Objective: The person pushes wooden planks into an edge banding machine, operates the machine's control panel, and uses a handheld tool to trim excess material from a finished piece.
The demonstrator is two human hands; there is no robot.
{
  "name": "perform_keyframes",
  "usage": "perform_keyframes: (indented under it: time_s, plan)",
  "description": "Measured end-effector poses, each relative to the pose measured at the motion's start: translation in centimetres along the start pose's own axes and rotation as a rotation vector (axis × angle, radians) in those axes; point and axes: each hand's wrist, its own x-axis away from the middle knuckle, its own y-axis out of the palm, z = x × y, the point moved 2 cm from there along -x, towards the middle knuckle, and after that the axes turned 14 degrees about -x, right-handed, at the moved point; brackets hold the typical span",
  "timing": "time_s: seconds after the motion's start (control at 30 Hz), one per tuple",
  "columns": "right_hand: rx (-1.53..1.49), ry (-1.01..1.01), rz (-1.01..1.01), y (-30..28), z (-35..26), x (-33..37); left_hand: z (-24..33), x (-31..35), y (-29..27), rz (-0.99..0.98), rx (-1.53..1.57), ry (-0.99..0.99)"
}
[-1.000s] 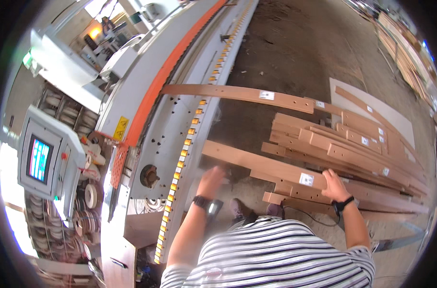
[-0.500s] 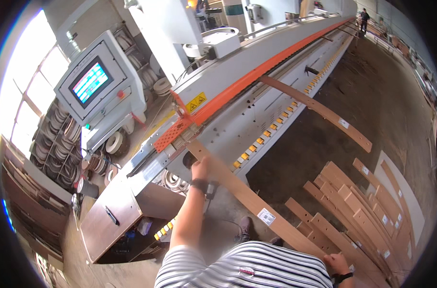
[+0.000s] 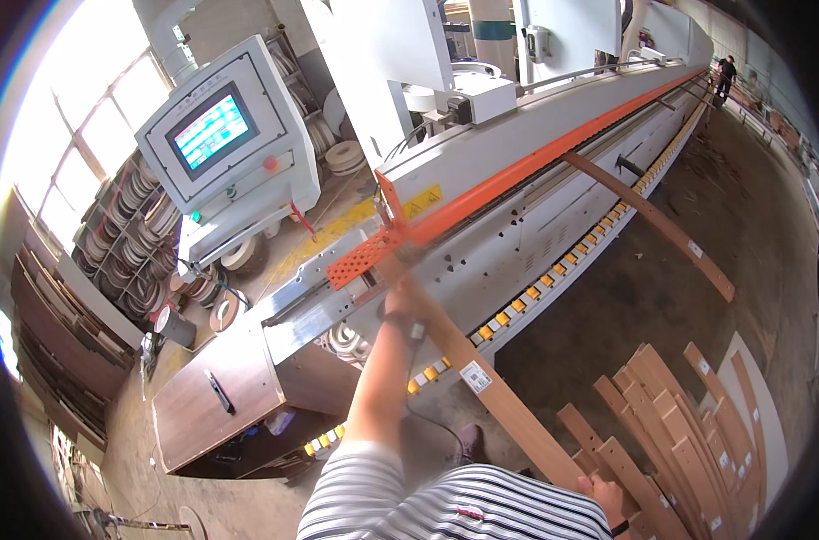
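A long, light-brown wooden board [image 3: 517, 416] with a white label slants from my body up to a long grey machine [image 3: 481, 229]. Its far end meets the machine's infeed beside a perforated orange guard [image 3: 360, 259]. My left hand [image 3: 397, 299], slightly smeared by motion, is closed on the board's left edge close to that end. At the near end, my right hand [image 3: 605, 497] grips the board low at my right side. Farther along the machine, a second board [image 3: 661, 223] sticks out sideways over the floor.
Several stacked boards [image 3: 670, 423] lie to my right. A control panel [image 3: 225, 135] with a lit screen stands at left. Below it, a brown cabinet [image 3: 216, 396] bears a dark pen-like object [image 3: 219, 392]. Coils of edging [image 3: 126, 234] fill a rack. A person [image 3: 725, 79] stands far off.
The held board has moved forward and left, its far end now closer to the orange guard. Both hands have travelled with it. My view has shifted, so the machine appears farther right.
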Motion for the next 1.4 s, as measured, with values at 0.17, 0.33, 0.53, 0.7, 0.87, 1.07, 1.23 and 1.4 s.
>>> perform_keyframes:
  time_s: [0.17, 0.33, 0.53, 0.7, 0.87, 1.07, 1.23, 1.4]
  plan:
    - [0.038, -0.009, -0.034, -0.8, -1.1, 0.0, 3.2, 0.1, -1.7, -0.281, -0.114, -0.103]
    - [0.03, -0.038, -0.012, -2.7, -2.9, 0.3, 2.5, -0.4, -0.6, -0.299, -0.087, -0.178]
    - [0.008, -0.02, -0.034, -2.8, -3.3, 0.5, -2.6, -2.1, 4.3, -0.339, -0.106, -0.238]
    - [-0.003, -0.067, -0.049, -2.7, -3.3, 0.5, -1.3, -1.9, 4.0, -0.381, -0.062, -0.27]
    - [0.002, -0.1, 0.0, -2.7, -2.2, -0.2, -2.8, -2.0, 5.4, -0.288, -0.04, -0.199]
    - [0.021, -0.021, 0.032, -3.6, -1.2, -1.7, 1.1, -2.9, 5.8, -0.377, -0.079, -0.207]
    - [0.001, 0.109, 0.03, -6.1, -2.3, -3.7, 3.2, -5.0, 8.9, -0.364, -0.289, 0.09]
    - [-0.062, -0.007, 0.099, -9.2, -1.6, -7.2, -3.2, -12.9, 18.7, -0.552, -0.914, 0.286]
